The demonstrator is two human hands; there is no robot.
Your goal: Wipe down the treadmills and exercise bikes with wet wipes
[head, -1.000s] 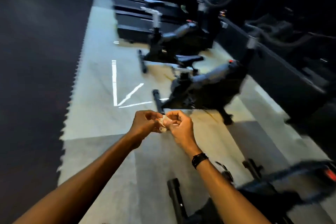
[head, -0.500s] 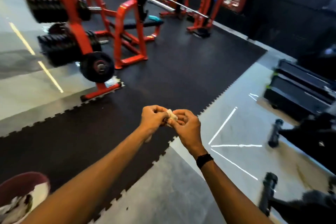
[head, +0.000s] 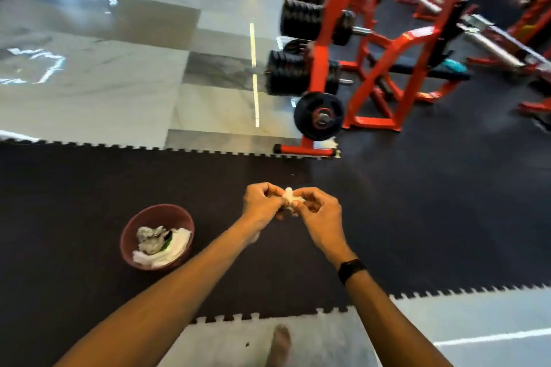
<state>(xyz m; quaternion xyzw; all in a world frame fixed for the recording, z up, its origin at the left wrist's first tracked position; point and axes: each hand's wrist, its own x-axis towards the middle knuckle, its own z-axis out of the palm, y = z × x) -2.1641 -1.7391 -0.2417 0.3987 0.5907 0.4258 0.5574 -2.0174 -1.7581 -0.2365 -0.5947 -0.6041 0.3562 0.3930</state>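
Note:
A small crumpled white wet wipe [head: 288,196] sits between both my hands in front of my chest. My left hand [head: 260,202] pinches its left side and my right hand [head: 316,211] pinches its right side, fingers curled round it. A black band is on my right wrist. No treadmill or exercise bike is in view. Below and left of my hands, a dark red bin [head: 128,235] stands on the black rubber mat [head: 417,217] with several used white wipes inside.
An orange weight rack [head: 328,48] with black plates [head: 318,115] stands ahead at the mat's far edge. More orange racks and barbells fill the upper right. Grey tiled floor [head: 104,98] lies at the upper left and under my bare foot [head: 278,347].
My view has swung left, away from the exercise bikes, to the mat, weight rack and bin. Both hands have kept hold of the wipe in front of me.

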